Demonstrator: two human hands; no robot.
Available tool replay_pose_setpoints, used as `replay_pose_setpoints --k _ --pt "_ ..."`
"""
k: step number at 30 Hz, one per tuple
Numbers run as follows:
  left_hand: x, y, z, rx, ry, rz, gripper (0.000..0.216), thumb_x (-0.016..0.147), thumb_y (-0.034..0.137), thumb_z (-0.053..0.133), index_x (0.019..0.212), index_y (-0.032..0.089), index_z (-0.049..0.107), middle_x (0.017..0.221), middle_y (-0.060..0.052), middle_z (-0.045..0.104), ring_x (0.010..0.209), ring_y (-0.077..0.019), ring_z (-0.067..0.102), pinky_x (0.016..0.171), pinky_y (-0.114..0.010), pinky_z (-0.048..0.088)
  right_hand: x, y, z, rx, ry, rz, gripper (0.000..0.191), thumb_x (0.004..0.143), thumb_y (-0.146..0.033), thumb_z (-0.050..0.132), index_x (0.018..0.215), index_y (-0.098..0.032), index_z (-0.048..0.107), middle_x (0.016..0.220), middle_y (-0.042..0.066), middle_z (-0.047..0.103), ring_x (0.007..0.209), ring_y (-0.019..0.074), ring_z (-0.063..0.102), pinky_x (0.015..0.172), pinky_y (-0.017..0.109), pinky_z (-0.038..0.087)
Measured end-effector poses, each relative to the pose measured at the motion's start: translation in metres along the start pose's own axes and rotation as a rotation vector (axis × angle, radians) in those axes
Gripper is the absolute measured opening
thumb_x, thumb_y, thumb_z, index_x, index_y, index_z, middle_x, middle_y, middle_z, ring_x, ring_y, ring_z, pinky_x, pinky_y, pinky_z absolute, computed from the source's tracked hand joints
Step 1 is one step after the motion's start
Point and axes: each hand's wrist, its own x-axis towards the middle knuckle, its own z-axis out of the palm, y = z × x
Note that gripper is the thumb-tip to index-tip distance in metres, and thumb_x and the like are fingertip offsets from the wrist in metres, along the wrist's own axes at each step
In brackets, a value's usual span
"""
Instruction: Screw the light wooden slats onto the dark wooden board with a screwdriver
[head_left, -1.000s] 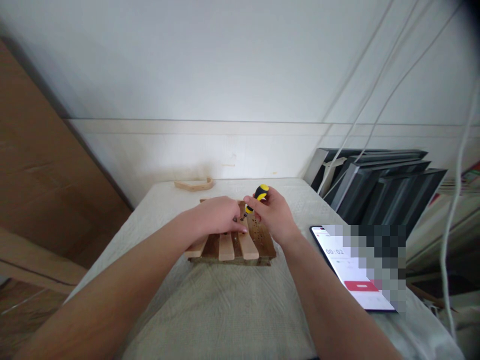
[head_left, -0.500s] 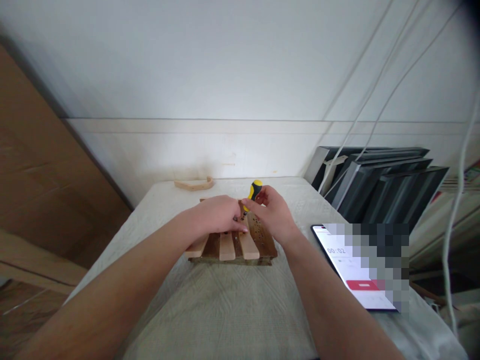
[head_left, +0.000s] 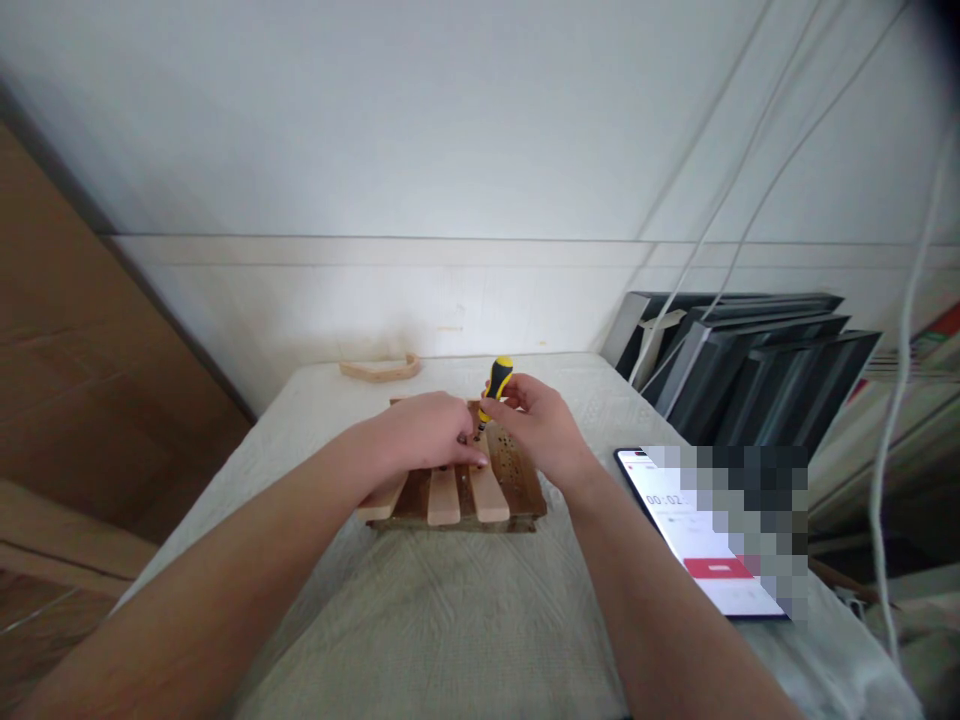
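A yellow-and-black screwdriver (head_left: pixel 498 378) is in my right hand (head_left: pixel 544 425), its fingers closed around the handle. The tool leans a little, tip down at the far part of a pale wooden slat (head_left: pixel 489 497). My left hand (head_left: pixel 427 430) bends over the slats, its fingertips beside the screwdriver's tip and its thumb resting on that same slat. What the left fingers pinch is too small and covered to make out. Two more pale slats, a middle one (head_left: pixel 444 500) and a left one (head_left: pixel 384 500), lie across a brown wooden board (head_left: pixel 525 485) with small holes. The left hand hides their far parts.
A curved pale wooden piece (head_left: pixel 379 371) lies at the back left of the cloth-covered table (head_left: pixel 435 620). To the right rests a phone (head_left: pixel 705 540) with a lit timer screen. Dark panels (head_left: pixel 750 370) lean beyond the right edge, with white cables (head_left: pixel 720 220) hanging before them.
The view has shifted slightly, so things sit a little further left. The screwdriver's tip is still by the right slat, and both hands keep nearly the same pose.
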Motion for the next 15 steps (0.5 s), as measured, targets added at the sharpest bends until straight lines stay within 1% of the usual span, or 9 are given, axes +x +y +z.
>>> replay_pose_setpoints --k 2,4,7,10,12,15 --pt "0.0006 -0.0009 0.0007 -0.013 -0.013 -0.004 0.034 0.079 0.049 0.058 0.076 0.019 0.072 0.062 -0.003 0.064 0.049 -0.0124 0.047 0.049 -0.026 0.024 -0.0006 -0.0025 0.001 -0.129 0.072 0.027 0.026 0.067 -0.04 0.069 0.077 -0.019 0.056 0.072 0.003 0.063 0.063 0.0156 0.054 0.06 0.03 0.04" --pt "0.0012 -0.0016 0.0015 -0.015 -0.009 0.003 0.033 0.08 0.049 0.058 0.076 0.019 0.072 0.062 -0.003 0.063 0.048 -0.0118 0.046 0.048 -0.026 0.024 -0.0015 -0.0039 0.0016 -0.182 0.114 0.043 0.029 0.067 -0.042 0.07 0.076 -0.019 0.055 0.07 0.002 0.061 0.062 0.0156 0.052 0.059 0.03 0.039" --pt "0.0014 -0.0017 0.002 0.001 0.004 0.016 0.034 0.08 0.049 0.059 0.075 0.018 0.072 0.062 -0.003 0.064 0.048 -0.0117 0.045 0.048 -0.026 0.024 -0.0021 -0.003 0.0008 -0.11 0.075 0.047 0.028 0.071 -0.043 0.065 0.083 -0.018 0.059 0.08 0.004 0.065 0.068 0.0172 0.056 0.064 0.032 0.042" --pt "0.0013 -0.0012 0.0021 0.004 0.004 0.025 0.032 0.081 0.046 0.058 0.077 0.017 0.073 0.066 -0.005 0.066 0.051 -0.0124 0.048 0.049 -0.026 0.025 -0.0014 -0.0012 -0.0012 0.002 0.007 0.033 0.023 0.076 -0.037 0.056 0.089 -0.019 0.062 0.09 0.005 0.067 0.074 0.0177 0.058 0.071 0.034 0.044" --pt "0.0016 -0.0014 0.0023 0.002 -0.004 0.032 0.032 0.081 0.045 0.058 0.077 0.017 0.073 0.066 -0.004 0.066 0.051 -0.0122 0.048 0.049 -0.026 0.024 -0.0008 -0.001 -0.0019 -0.016 0.001 0.021 0.023 0.077 -0.037 0.056 0.089 -0.019 0.064 0.091 0.005 0.068 0.074 0.0174 0.057 0.072 0.034 0.044" --pt "0.0028 -0.0029 0.0035 0.004 -0.006 0.03 0.034 0.081 0.048 0.058 0.076 0.018 0.072 0.062 -0.003 0.064 0.048 -0.0118 0.046 0.048 -0.026 0.024 -0.0007 -0.0019 -0.001 -0.107 0.048 0.025 0.028 0.072 -0.044 0.064 0.084 -0.019 0.061 0.088 0.005 0.065 0.069 0.0168 0.054 0.067 0.033 0.043"
